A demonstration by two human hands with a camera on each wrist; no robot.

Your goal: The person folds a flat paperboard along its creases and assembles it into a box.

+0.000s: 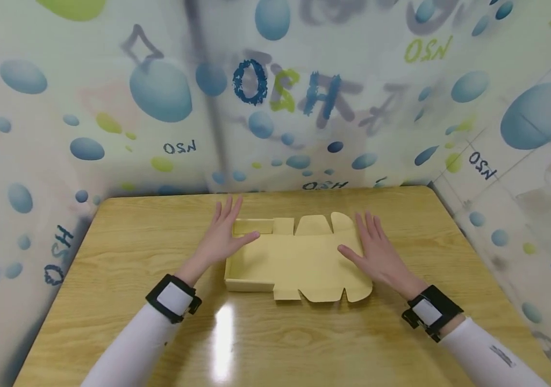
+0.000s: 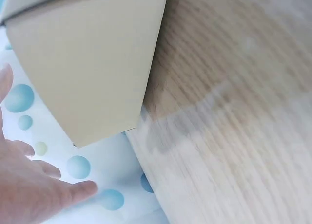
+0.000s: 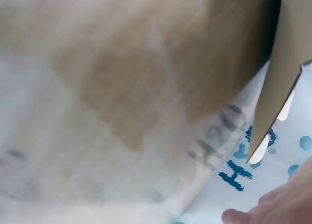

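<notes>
- The cardboard box blank (image 1: pixel 299 258) lies near the middle of the wooden worktop (image 1: pixel 125 252), partly folded: its left part stands up as a shallow tray, while its right part lies flat with rounded flaps at the far and near edges
- The left hand (image 1: pixel 222 236) rests at the box's left far corner, fingers straight and spread, thumb reaching over the tray wall; it grips nothing
- The right hand (image 1: pixel 377 252) lies flat on the box's right end, fingers straight and apart, pressing the panel down rather than holding it
- In the left wrist view the box wall (image 2: pixel 92 63) stands beside the fingers (image 2: pixel 73 192); whether they touch it there I cannot tell
- The right wrist view is blurred; only a cardboard edge (image 3: pixel 278 87) and a bit of hand show
- Risk, as I judge it: with both hands flat and nothing pinched, the light card could slide on the glossy worktop when pushed, and the raised tray walls left of the flat panel could spring open
- Uneven pressure from the right hand might crease the flat panel off its score lines, or bend a rounded flap
</notes>
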